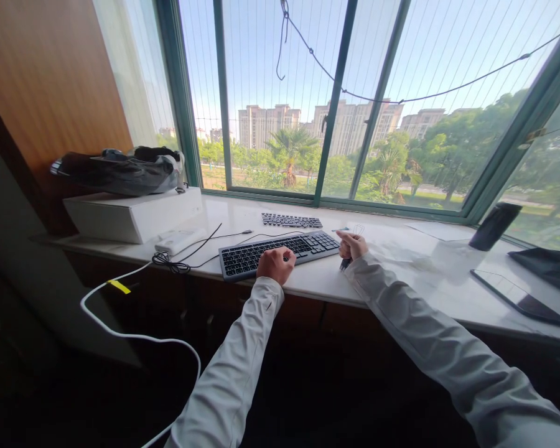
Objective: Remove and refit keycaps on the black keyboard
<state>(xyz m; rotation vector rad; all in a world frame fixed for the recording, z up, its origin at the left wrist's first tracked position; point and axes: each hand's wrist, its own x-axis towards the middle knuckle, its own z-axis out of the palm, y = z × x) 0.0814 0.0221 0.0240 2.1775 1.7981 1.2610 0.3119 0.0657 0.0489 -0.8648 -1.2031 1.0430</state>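
A black keyboard [242, 258] with a grey frame lies at a slant on the white windowsill counter, its cable running off to the left. My left hand [276, 264] is closed, fingers curled, over the keyboard's front edge; what it holds, if anything, is hidden. Just past the keyboard's right end, my right hand [353, 246] is closed with thumb and forefinger together. Any thing in that pinch is too small to name. A small dark object [344, 264] shows below the right hand. Behind the keyboard lies a thin black panel shaped like a keyboard [292, 220].
On the left, a white box [135, 214] carries a dark plastic-wrapped bundle [121, 174]. Near it are a white power strip [177, 241] and a coiled black cable [170, 261]. A phone-like dark slab [520, 297] and a black cylinder [494, 225] are on the right.
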